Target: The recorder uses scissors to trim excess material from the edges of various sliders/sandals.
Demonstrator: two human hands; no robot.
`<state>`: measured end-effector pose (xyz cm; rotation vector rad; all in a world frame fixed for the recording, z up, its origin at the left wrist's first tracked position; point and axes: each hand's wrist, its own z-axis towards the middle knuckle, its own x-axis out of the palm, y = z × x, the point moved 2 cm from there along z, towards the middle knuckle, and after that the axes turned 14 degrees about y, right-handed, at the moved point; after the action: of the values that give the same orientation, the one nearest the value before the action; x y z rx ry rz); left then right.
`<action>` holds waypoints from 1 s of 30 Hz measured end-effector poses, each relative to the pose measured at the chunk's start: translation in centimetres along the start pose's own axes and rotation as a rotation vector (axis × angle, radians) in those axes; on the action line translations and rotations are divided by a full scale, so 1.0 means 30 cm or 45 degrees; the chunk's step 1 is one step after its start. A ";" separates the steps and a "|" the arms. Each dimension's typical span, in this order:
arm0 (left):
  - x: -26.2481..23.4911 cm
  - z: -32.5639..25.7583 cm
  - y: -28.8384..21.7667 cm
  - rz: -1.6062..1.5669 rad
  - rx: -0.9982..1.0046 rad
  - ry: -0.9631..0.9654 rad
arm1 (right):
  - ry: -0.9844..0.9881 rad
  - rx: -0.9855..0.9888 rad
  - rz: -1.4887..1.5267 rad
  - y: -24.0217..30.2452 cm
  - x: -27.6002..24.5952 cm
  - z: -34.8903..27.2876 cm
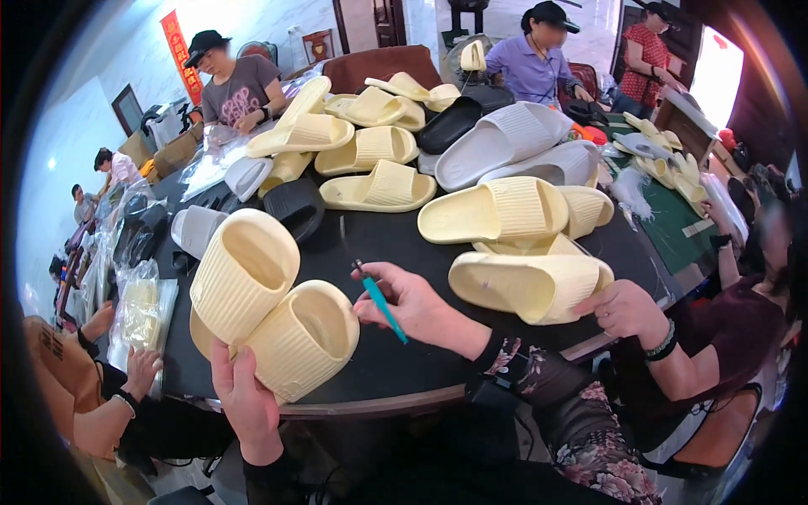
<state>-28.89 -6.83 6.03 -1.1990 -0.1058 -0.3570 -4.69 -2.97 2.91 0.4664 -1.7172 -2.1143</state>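
Nearest the camera, a pair of cream ribbed slides (240,282) is raised over the near edge of the table, the straps turned upward and one slide overlapping the other. The left hand (248,400) pinches them from below, thumb and fingers closed where the two meet. The right hand (417,307), well apart from the left, curls around a teal-handled tool (383,310), its fingertips at the lower slide's rim; contact there is hard to tell. The held pair blocks part of the black tabletop (387,366), and just beyond it sit a grey slide (199,230) and a black slide (295,209). To the right, a co-worker's hand (627,311) touches a cream slide (522,282) lying near the right hand. Farther back, a heap of cream slides (368,150) crowds the middle, with large grey slides (505,143) beside it, hiding much of the far side. On the left lies a clear plastic bag (141,316), near another co-worker's hand (145,370); at far right, more slides rest on a green mat (682,240).
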 end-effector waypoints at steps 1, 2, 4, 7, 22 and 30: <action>0.002 -0.006 -0.001 0.010 -0.010 -0.006 | 0.011 0.021 0.050 0.009 0.018 -0.002; 0.000 -0.012 0.002 0.001 -0.012 0.008 | 0.022 -0.035 0.151 -0.001 0.034 -0.004; -0.013 -0.026 0.004 -0.062 -0.057 0.029 | 0.026 0.079 0.048 -0.015 0.047 0.002; -0.008 -0.041 -0.003 -0.055 -0.087 0.062 | -0.001 0.047 -0.003 -0.016 0.058 -0.003; 0.116 -0.013 -0.009 0.116 -0.350 0.358 | -0.292 0.317 0.012 -0.027 -0.028 -0.237; 0.594 0.188 0.047 0.102 -0.289 1.009 | -0.490 -0.368 -0.583 -0.157 -0.112 -0.343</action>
<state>-11.10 -5.02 11.60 -1.2018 0.6816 -0.7623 2.79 -9.26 -3.71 0.4163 -1.5548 -2.8897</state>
